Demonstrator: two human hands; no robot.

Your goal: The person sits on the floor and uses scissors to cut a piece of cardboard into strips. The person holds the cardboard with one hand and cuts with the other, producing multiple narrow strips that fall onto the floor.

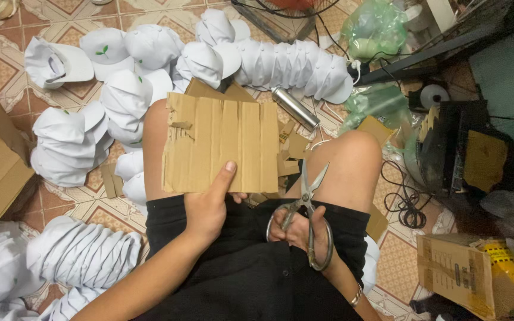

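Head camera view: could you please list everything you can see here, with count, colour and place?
Flat corrugated cardboard sheet: one, brown, on the lap, held at its lower edge.
Steel scissors: one pair, silver, blades open, over the right thigh.
White fabric caps: many, stacked in rows, on the floor ahead and left.
Cardboard scraps: several, brown, between the knees.
Metal cylinder: one, silver, beyond the sheet.
Cardboard box: one, brown, lower right.
Green plastic bags: two, upper right.
Left hand: gripping the sheet.
Right hand: in the scissor loops.
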